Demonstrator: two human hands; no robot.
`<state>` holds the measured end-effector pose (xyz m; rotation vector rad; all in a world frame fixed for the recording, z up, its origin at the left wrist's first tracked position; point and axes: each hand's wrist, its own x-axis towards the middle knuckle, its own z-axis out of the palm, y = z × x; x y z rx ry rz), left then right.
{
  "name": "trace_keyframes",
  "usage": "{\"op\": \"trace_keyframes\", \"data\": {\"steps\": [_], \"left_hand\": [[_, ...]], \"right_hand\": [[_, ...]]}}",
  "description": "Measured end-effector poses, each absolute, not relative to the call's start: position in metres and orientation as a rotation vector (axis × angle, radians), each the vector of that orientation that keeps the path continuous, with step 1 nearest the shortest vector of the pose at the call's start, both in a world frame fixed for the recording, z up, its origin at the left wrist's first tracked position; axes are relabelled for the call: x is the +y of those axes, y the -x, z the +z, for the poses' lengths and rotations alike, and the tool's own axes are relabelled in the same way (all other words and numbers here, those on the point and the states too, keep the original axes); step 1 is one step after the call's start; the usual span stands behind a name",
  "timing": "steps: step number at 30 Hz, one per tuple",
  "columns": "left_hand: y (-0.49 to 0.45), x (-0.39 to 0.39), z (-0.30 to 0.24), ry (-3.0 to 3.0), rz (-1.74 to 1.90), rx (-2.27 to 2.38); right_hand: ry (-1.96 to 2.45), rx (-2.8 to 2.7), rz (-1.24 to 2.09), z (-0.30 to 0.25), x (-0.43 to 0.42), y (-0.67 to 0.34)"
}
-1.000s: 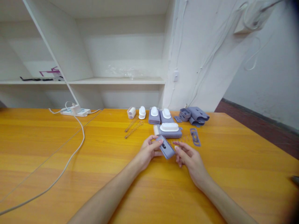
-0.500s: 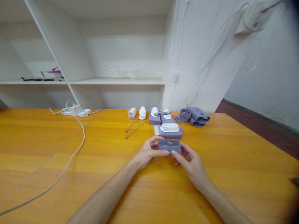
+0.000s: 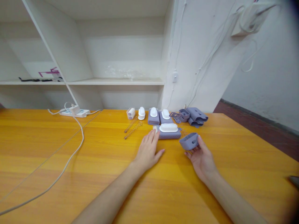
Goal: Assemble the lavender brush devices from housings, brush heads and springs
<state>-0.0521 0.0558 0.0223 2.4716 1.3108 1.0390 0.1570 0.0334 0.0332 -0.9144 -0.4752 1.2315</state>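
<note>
Above the table my right hand (image 3: 202, 157) grips a hollow grey-purple plastic housing (image 3: 188, 142), now tilted, with a hole in its side. My left hand (image 3: 148, 149) is open, palm down, its fingertips at the white left end of a grey-purple device with a perforated side (image 3: 169, 135). On top of that device lies a long white oval part (image 3: 168, 127). Just behind stand two smaller grey-purple blocks, a left one (image 3: 153, 119) and a right one (image 3: 166, 119), each with a white oval piece on top.
Left of the blocks are two white parts, one boxy (image 3: 130, 114) and one rounded (image 3: 141, 113), with coiled springs (image 3: 133, 130) in front. More grey-purple housings (image 3: 197, 115) sit at the back right. A white cable (image 3: 78, 149) crosses the left, from a power strip (image 3: 78, 113).
My left hand has let go of the housing and moved to the white-ended device. My right hand has carried the housing rightward and tilted it.
</note>
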Motion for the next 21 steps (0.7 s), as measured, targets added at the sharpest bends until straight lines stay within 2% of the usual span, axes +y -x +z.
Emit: {"op": "trace_keyframes", "data": {"steps": [4, 13, 21], "left_hand": [[0.05, 0.056, 0.02, -2.639, 0.878, 1.356], [0.046, 0.05, 0.034, -2.623, 0.961, 1.871], [0.05, 0.057, 0.026, -2.577, 0.889, 2.081]], "right_hand": [[0.895, -0.43, 1.245, 0.033, 0.035, -0.157], [0.866, -0.443, 1.204, 0.037, 0.031, -0.153], [1.106, -0.425, 0.824, 0.028, 0.042, -0.17]]}}
